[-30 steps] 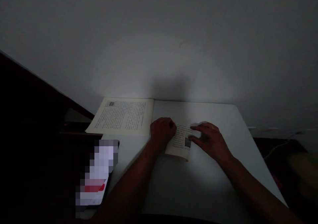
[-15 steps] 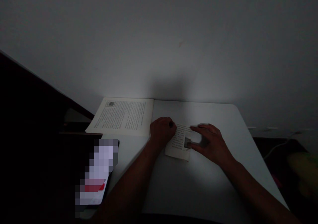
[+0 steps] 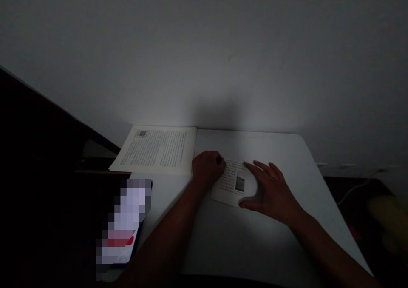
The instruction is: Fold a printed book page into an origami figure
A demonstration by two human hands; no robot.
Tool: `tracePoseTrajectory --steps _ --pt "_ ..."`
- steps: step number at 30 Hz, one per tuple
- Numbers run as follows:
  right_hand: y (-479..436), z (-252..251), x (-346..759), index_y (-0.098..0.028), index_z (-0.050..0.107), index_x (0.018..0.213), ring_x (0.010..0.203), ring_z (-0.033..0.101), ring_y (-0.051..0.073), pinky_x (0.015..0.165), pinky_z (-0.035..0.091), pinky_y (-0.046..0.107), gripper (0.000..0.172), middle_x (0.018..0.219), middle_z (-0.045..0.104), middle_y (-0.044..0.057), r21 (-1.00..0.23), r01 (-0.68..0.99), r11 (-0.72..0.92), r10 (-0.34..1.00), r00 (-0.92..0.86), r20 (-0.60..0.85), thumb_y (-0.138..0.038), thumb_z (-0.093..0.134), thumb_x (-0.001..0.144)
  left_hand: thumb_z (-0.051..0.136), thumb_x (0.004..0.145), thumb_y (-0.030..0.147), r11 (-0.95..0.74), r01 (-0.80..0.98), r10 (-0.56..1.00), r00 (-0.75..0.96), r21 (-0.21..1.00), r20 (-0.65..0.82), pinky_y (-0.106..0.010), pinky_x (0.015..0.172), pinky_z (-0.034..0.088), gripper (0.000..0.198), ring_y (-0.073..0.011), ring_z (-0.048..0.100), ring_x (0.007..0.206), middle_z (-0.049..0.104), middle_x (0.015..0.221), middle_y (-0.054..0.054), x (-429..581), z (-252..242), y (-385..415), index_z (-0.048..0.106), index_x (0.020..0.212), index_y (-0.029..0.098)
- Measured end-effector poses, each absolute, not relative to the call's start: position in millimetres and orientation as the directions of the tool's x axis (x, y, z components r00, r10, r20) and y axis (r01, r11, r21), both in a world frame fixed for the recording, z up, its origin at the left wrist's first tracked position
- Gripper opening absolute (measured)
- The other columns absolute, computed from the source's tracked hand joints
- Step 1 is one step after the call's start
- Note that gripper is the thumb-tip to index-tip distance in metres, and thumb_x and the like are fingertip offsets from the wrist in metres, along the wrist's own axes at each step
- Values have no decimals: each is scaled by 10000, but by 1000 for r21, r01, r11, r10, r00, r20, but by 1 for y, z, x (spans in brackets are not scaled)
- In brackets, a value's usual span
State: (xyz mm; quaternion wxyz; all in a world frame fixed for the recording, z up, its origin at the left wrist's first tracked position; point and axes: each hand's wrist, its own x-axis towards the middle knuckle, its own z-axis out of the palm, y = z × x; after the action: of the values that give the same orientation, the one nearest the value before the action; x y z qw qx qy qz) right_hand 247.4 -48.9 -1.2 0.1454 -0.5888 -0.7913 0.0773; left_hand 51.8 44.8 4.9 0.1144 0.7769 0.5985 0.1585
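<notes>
A small folded sheet of printed paper [image 3: 228,183] lies on the white table, with columns of text and a small dark picture on its face. My left hand [image 3: 208,165] is curled into a fist at the paper's upper left edge and rests against it; the inside of the fist is hidden. Along the paper's right side, my right hand [image 3: 270,192] has its fingers spread. Its index fingertip is at the upper right corner and its thumb at the lower right corner.
A larger printed page or booklet [image 3: 159,149] lies at the table's back left, against the wall. A lit phone [image 3: 127,224], its screen blurred out, is at the left edge. The white tabletop [image 3: 270,145] ends at the wall [image 3: 270,67]. A pale cable [image 3: 353,190] runs at the right.
My right hand has opened wider, its thumb moving down toward the paper's lower right corner and uncovering the printed picture. The paper looks flatter. My left fist has hardly moved.
</notes>
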Motion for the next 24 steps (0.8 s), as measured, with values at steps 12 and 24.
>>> tracePoseTrajectory --steps 12,24 --pt "-44 -5 256 -233 391 1340 1201 490 307 1021 322 567 774 1294 549 113 -416 853 316 933 -200 298 -541 673 687 529 805 319 -247 895 969 235 372 77 -281 758 449 185 -176 615 830 692 838 -38 51 9 42 669 796 199" --pt "-7 -15 245 -230 665 928 921 625 219 851 454 424 191 966 705 36 -427 828 363 887 -167 430 -365 632 796 522 807 368 -222 904 975 211 365 72 -293 699 448 216 -188 631 785 694 826 -38 47 12 34 645 888 209"
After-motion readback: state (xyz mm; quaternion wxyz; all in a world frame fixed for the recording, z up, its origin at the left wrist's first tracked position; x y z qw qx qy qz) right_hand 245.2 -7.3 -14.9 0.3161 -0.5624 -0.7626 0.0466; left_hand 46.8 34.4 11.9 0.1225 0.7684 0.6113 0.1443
